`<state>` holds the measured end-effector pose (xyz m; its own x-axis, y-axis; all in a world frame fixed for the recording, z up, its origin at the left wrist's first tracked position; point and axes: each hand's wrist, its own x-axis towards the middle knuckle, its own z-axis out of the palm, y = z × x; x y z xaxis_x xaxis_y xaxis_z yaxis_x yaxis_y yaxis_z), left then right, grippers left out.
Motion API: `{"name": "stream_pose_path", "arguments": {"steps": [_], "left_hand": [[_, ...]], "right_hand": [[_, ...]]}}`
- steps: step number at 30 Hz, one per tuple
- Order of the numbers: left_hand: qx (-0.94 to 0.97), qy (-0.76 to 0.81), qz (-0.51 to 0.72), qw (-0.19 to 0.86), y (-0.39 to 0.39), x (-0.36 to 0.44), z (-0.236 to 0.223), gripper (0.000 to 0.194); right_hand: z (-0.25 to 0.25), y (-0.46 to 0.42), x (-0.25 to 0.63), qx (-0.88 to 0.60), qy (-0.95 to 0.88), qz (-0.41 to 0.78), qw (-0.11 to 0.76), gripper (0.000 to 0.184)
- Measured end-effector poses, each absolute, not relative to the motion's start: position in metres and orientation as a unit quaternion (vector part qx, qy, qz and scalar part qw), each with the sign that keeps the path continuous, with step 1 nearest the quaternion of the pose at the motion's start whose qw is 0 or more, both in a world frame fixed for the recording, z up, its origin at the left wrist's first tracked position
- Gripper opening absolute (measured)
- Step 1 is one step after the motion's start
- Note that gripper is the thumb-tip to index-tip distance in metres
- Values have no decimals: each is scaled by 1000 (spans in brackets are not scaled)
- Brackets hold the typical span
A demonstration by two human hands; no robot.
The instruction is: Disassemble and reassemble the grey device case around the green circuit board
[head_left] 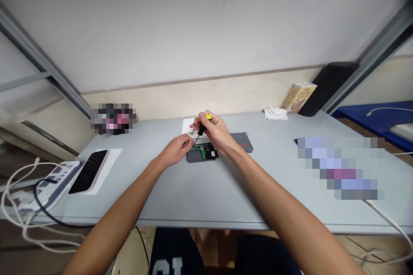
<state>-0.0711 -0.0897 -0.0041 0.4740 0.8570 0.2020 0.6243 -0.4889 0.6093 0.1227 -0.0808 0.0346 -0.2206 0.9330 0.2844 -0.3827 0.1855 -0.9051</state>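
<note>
My right hand [215,128] is wrapped round a screwdriver [201,129] with a black handle and a yellow end cap. The shaft slants down to the left, its tip meeting an opened grey device [193,157] with a green circuit board [203,151] inside. Close to that tip, my left hand [179,148] rests at the device's upper left edge, fingers bent and pressed together; what they pinch, if anything, is hidden. A grey cover with orange marking [242,142] lies just to the right, partly behind my right wrist. Small dark bits lie on a white sheet [187,125] behind.
On the left are a phone [89,172] on white paper and a power strip [53,184] with tangled cables. Crumpled tissue [275,113], a yellow box [298,96] and a tall black object [329,88] stand at the back right. Two items are pixelated.
</note>
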Motion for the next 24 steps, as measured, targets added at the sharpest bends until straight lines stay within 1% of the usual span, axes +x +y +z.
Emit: {"name": "stream_pose_path", "arguments": {"steps": [3,7,10,11,13,15,16,18,19,21,24], "left_hand": [[826,449,248,233,-91,-71,-2,30],[821,463,242,230,-92,-69,-1,27],[819,471,232,230,-93,-70,1,30],[820,469,228,236,-94,-70,3,33],[818,468,216,254,-95,-73,9,38],[813,477,185,280,-98,-78,17,42],[809,482,160,295,-99,-81,21,50],[816,467,110,321,-103,-86,27,83],[821,459,98,324,-104,-88,29,92],[828,450,97,321,-107,-89,29,95],[827,448,107,321,-108,-88,27,90]], "right_hand": [[34,-84,117,-259,-532,565,575,47],[49,-81,128,-253,-553,563,559,38],[68,-76,163,-286,-547,481,623,34],[72,-76,178,-316,-577,444,608,33],[75,-79,209,-392,-661,359,530,32],[66,-86,235,-450,-734,303,409,34],[59,-90,245,-473,-762,276,346,37],[43,-99,258,-503,-804,196,247,44],[35,-102,261,-508,-820,171,203,46],[27,-107,264,-502,-838,152,149,49],[30,-107,262,-515,-834,159,121,46]]}}
